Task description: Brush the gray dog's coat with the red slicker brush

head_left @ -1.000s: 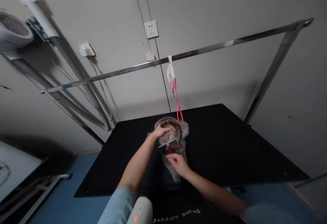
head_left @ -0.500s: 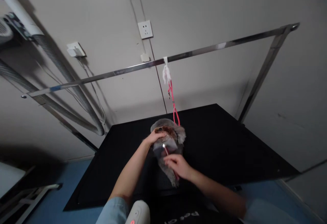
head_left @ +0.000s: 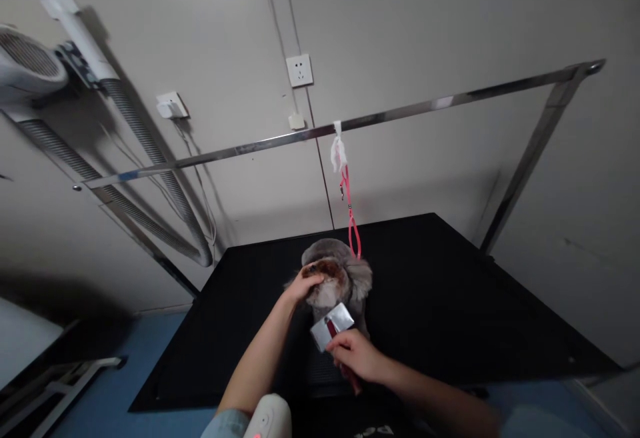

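Observation:
A small grey dog [head_left: 327, 250] with brown fur on its face is on the black grooming table [head_left: 425, 305]. My left hand [head_left: 304, 283] is closed on the side of the dog's head, its fingers over the brown fur. In my right hand [head_left: 354, 351] is a slicker brush [head_left: 341, 318], gripped by its dark red handle. The brush's flat silver back faces up, just below the dog's muzzle. Its pins are hidden, so I cannot tell whether they touch the coat.
A metal bar [head_left: 270, 145] spans above the table. From it a pink loop leash [head_left: 354, 235] hangs by a white cloth tie [head_left: 339, 151], close behind the dog. On the left, a dryer [head_left: 30, 65] with grey hoses [head_left: 145, 138] is mounted on the wall.
The brush has come down from the dog's muzzle toward me, now sharp instead of blurred. My left hand keeps its hold on the head. The whole view has shifted slightly.

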A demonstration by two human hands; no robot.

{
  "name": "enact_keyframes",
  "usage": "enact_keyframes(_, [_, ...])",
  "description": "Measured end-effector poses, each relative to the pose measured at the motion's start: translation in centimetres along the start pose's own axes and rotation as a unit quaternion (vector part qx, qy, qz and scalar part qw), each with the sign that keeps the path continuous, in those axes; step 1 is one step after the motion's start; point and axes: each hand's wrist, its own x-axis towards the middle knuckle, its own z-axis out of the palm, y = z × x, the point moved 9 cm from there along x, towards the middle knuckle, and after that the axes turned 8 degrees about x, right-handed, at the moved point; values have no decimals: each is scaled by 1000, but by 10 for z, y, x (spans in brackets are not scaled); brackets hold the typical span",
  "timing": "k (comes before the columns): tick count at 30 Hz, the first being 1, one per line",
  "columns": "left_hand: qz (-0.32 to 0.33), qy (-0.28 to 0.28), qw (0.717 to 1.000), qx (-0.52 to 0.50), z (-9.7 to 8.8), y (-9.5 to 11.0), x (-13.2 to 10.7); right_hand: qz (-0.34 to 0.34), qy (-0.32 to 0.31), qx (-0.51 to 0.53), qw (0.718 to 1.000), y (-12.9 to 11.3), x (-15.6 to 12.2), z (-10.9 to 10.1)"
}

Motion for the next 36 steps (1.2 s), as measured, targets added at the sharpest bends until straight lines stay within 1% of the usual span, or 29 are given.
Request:
enact_keyframes(1, [-7, -9, 1000, 0, 2, 0, 1, -14, -8, -3, 1000, -4, 1, 1])
enact_keyframes(2, [-12, -22, 1000, 3, 5, 1, 1, -43, -2, -13, 999, -11, 2, -1])
enact_keyframes(4, [-14, -60, 998, 17, 15, 5, 1, -95, 39, -38, 994, -24, 4, -10])
enact_keyframes(5, [-12, -81, 996, 27, 21, 8, 1, -101, 59, -43, 992, -26, 3, -15])
enact_keyframes(7, [-3, -113, 993, 46, 32, 12, 1, -72, 74, -27, 994, -22, 0, -18])
enact_keyframes(9, [4, -129, 990, 62, 40, 13, 3, -39, 59, 0, 997, -17, -5, -14])
enact_keyframes(10, [4, -123, 990, 66, 41, 13, 5, -39, 51, 5, 998, -18, -7, -13])
enact_keyframes(12, [-9, -81, 994, 70, 35, 10, 10, -64, 50, -5, 997, -25, -11, -13])
enact_keyframes(14, [-27, -45, 996, 72, 29, 6, 15, -78, 78, -3, 994, -28, -14, -19])
enact_keyframes(16, [-29, -54, 995, 77, 31, 4, 17, -44, 97, 35, 994, -20, -17, -24])
enact_keyframes(17, [-22, -66, 994, 79, 33, 4, 17, -12, 87, 59, 994, -13, -20, -21])
enact_keyframes(19, [-9, -83, 993, 81, 36, 6, 16, 33, 35, 88, 995, -6, -23, -10])
enact_keyframes(20, [-5, -83, 993, 79, 37, 7, 16, 33, 18, 88, 995, -8, -24, -7])
enact_keyframes(21, [-2, -83, 993, 79, 38, 8, 17, 16, 17, 79, 997, -14, -23, -8])
enact_keyframes(22, [2, -86, 993, 81, 40, 10, 17, -7, 34, 69, 997, -20, -22, -12])
enact_keyframes(24, [25, -99, 990, 101, 46, 16, 18, -47, 89, 48, 994, -28, -22, -23])
enact_keyframes(25, [44, -103, 986, 121, 49, 19, 18, -44, 100, 44, 993, -26, -23, -24])
enact_keyframes(26, [64, -106, 982, 146, 52, 23, 18, -20, 85, 47, 995, -19, -24, -21])
enact_keyframes(28, [95, -99, 971, 195, 53, 27, 20, 46, 10, 66, 997, -1, -29, -4])
enact_keyframes(29, [101, -92, 967, 215, 52, 27, 22, 58, -13, 78, 995, 3, -32, 0])
enact_keyframes(30, [101, -82, 965, 228, 50, 26, 24, 49, -14, 88, 995, 2, -32, 0])
enact_keyframes(31, [96, -70, 965, 234, 46, 24, 26, 22, 6, 94, 995, -3, -31, -5])
enact_keyframes(33, [78, -53, 969, 228, 38, 18, 29, -40, 67, 101, 992, -17, -28, -21])
enact_keyframes(34, [69, -48, 972, 219, 35, 15, 29, -50, 78, 106, 990, -21, -25, -26])
enact_keyframes(36, [54, -43, 978, 197, 30, 11, 28, -27, 48, 121, 991, -23, -19, -25])
